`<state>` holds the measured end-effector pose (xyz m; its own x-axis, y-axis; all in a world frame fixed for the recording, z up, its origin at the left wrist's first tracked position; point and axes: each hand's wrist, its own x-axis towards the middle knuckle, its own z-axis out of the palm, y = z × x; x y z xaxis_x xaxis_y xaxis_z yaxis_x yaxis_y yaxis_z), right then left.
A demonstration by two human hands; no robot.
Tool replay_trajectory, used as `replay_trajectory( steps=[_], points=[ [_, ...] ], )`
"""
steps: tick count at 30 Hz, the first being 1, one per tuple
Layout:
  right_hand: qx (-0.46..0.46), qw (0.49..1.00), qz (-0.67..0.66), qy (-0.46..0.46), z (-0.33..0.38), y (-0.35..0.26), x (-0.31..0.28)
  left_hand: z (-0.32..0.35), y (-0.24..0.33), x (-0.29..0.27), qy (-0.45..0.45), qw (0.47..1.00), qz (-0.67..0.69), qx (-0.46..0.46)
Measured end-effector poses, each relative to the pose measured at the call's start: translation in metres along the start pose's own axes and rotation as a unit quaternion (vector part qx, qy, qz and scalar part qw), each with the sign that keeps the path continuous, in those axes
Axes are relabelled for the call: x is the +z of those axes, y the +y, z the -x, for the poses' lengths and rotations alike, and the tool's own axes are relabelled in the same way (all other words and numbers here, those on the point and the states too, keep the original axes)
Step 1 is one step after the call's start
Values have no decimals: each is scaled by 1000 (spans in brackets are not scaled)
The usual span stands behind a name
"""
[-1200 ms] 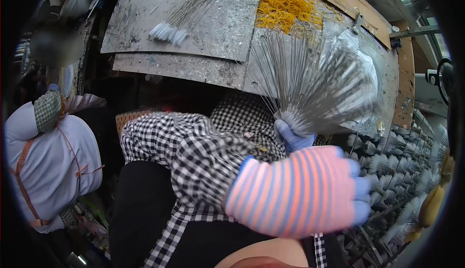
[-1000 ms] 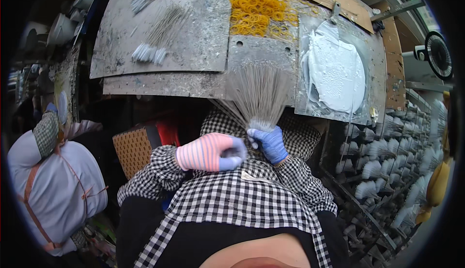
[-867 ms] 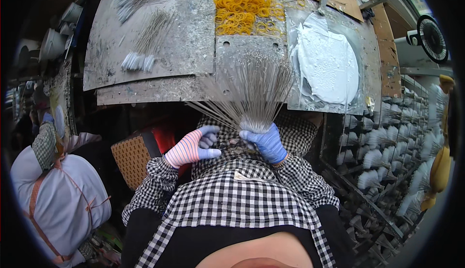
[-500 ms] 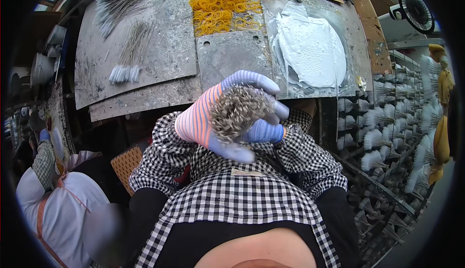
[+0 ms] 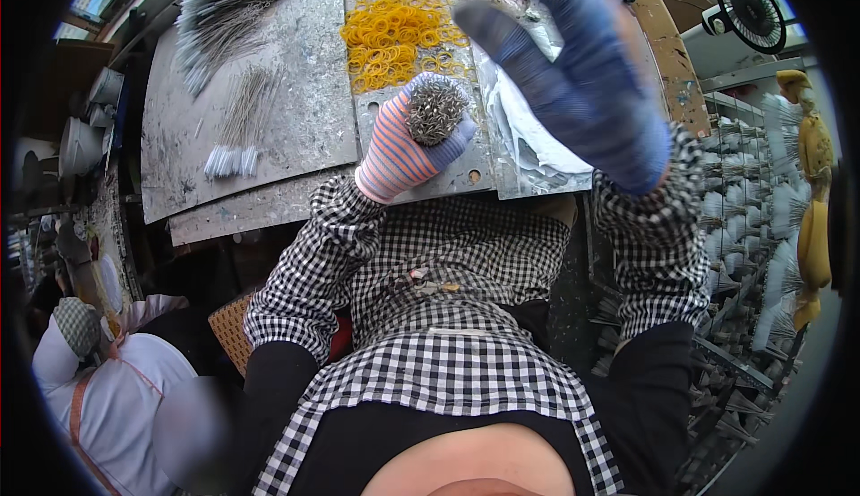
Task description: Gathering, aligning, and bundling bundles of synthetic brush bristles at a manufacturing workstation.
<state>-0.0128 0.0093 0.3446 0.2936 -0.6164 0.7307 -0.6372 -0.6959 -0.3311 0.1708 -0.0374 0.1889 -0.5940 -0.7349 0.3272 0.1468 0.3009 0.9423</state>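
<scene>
My left hand (image 5: 403, 151), in a pink and blue striped glove, is wrapped around a round bundle of thin grey metal sticks (image 5: 434, 112) held upright, so I see their cut ends. It hovers over a grey metal plate (image 5: 421, 178) on the workbench. My right hand (image 5: 573, 75), in a blue glove, is raised close to the camera with fingers spread and nothing in it. It hides part of the bench and the white paste sheet (image 5: 528, 146). Yellow rubber bands (image 5: 394, 34) lie in a heap just beyond the bundle.
Loose grey sticks (image 5: 224, 12) lie piled at the bench's far left, and a small white-tipped bunch (image 5: 235, 133) lies nearer. Racks of finished bundles (image 5: 752, 200) stand at the right, a fan (image 5: 751, 12) above them. Another person in white (image 5: 98, 379) sits low on the left.
The fanned sticks were gathered into a tight bundle in my left hand. My right hand let go of it and rose toward the camera, fingers spread.
</scene>
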Motion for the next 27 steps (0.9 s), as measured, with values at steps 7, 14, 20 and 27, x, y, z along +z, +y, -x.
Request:
replay_trajectory(
  steps=[7,14,20,27],
  points=[
    [-41,979,20,-200,4,1,98,9,-12,14,-51,885,-330,325],
    [-96,970,-53,-216,-21,-20,92,43,4,-7,-22,938,-233,255],
    [-76,928,-18,-363,-50,-27,91,4,-14,-9,19,971,-152,185],
    [-76,927,60,-363,-27,-12,105,23,-5,-16,46,992,-44,113]
  ],
)
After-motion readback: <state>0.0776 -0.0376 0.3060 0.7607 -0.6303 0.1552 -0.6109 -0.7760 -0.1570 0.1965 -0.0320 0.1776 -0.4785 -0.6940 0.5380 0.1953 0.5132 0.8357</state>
